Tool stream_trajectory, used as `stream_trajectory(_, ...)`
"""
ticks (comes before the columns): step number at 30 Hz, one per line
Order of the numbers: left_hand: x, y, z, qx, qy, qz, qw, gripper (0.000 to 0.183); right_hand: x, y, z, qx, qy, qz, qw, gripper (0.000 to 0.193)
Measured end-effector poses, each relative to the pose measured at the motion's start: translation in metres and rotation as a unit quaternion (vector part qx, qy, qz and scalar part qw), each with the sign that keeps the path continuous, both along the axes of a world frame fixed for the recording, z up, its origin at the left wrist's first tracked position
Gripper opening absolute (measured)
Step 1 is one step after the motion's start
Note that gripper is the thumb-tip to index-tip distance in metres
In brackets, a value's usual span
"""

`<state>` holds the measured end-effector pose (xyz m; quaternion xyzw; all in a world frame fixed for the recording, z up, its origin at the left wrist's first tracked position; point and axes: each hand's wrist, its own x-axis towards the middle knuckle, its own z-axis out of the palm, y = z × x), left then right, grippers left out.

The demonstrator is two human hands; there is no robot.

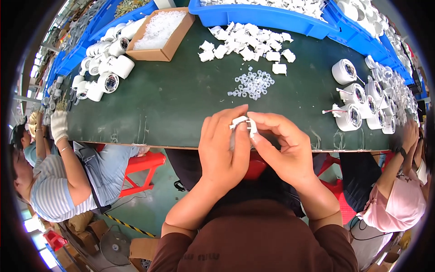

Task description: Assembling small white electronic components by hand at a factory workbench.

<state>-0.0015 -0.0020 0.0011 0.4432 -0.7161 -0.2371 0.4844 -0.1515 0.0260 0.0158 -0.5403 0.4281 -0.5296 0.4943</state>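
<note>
My left hand (223,147) and my right hand (285,147) meet just above the table's near edge. Between their fingertips is a small white plastic bracket (252,126), curved and partly covered by my fingers. Both hands are closed on it, thumbs and index fingers touching it from either side. Straight ahead on the dark green table (181,99) lies a loose pile of small clear plastic rings (253,85). Beyond the rings, white plastic pieces (247,41) of a similar kind are heaped.
An open cardboard box (156,54) of translucent small parts stands at the far left, beside white cylindrical housings (122,67). More housings (349,118), some with wires, stand at the right. Blue bins (267,20) line the back. A gloved co-worker (68,172) sits left, another person (394,199) right.
</note>
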Motion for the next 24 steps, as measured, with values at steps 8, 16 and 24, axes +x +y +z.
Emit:
stream_trajectory(8,0.001,0.002,-0.007,-0.040,-0.028,-0.001,0.999,0.032,0.006,0.004,-0.002,-0.020,0.027,-0.051,0.998,0.037)
stream_trajectory(16,-0.003,0.002,-0.012,-0.075,-0.028,-0.003,0.997,0.036,0.022,0.015,-0.022,-0.113,0.099,-0.123,0.981,0.043)
stream_trajectory(24,0.006,-0.003,-0.016,-0.109,-0.006,-0.037,0.993,0.029,0.016,0.011,-0.014,-0.039,-0.035,-0.070,0.996,0.030)
